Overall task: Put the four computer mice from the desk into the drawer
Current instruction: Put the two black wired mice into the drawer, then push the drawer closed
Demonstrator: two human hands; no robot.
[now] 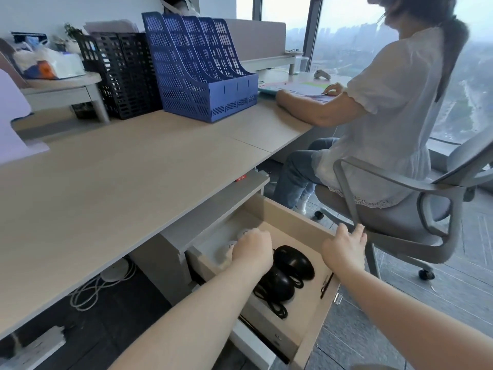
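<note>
The wooden drawer [290, 217] under the desk stands pulled out. Two black wired mice lie inside it: one [294, 261] toward the right, the other [277, 285] nearer me, with coiled black cables. Two white mice sit at the drawer's back left, one [244, 233] further in and one [229, 247] beside it. My left hand [252, 249] reaches into the drawer and rests over the white mice with curled fingers; whether it grips one is hidden. My right hand [344, 247] lies on the drawer's right edge, fingers spread.
The desk top [120, 182] carries a blue file rack [202, 68] and a black one [120, 73] at the back. A person in a white shirt sits on a grey office chair [400, 217] just right of the drawer. Cables lie on the floor under the desk.
</note>
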